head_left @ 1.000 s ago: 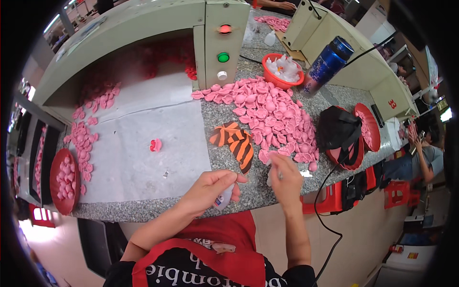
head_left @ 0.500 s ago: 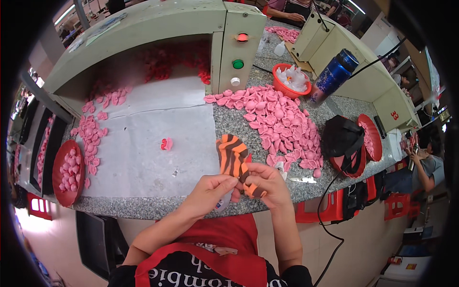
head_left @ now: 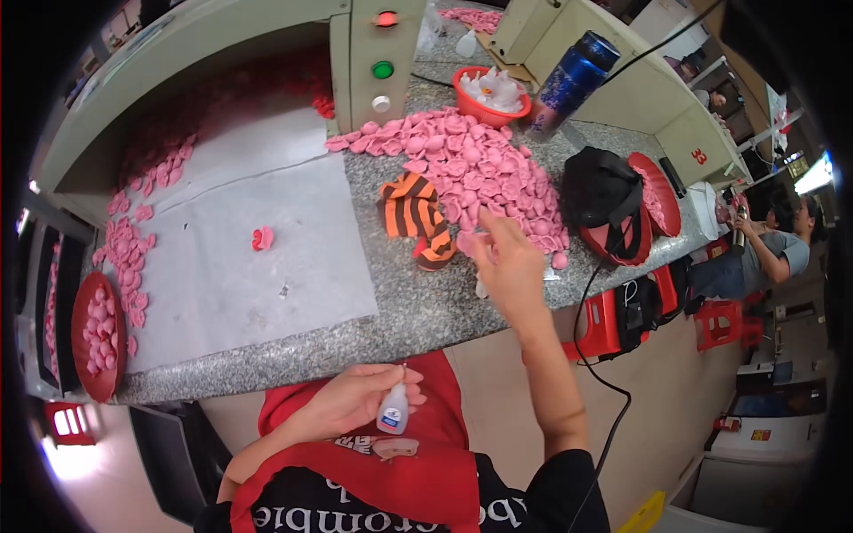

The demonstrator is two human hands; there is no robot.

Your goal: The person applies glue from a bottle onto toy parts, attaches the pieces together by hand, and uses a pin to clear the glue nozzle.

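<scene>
A speckled grey stone counter [head_left: 418,302] curves across the middle of the frame, its surface grainy and matte. On its left half lies a big sheet of white paper [head_left: 240,258], flat and slightly creased. Right of centre, toward the top, spreads a heap of small pink petal-like pieces [head_left: 480,173], soft-looking and rounded; more of them trail down the left edge beside a round red tray [head_left: 93,338]. At upper right stand a glossy blue cylindrical bottle [head_left: 569,84] and a red plastic bowl [head_left: 489,102] with white bits inside. A black bag [head_left: 604,191] slumps at the right end of the counter. An orange-and-black striped cloth piece [head_left: 418,218] lies folded in the centre, just left of the heap.

The right hand [head_left: 511,271] is stretched out over the counter's lower edge of the pink heap, fingers spread apart, the tips at the nearest pink pieces; whether it pinches one I cannot tell. The left hand [head_left: 351,400] rests low in the frame, below the counter edge, fingers curled tight on a small white squeeze bottle [head_left: 394,410] of smooth plastic, its nozzle pointing up. One lone pink piece [head_left: 262,238] sits on the paper.
</scene>
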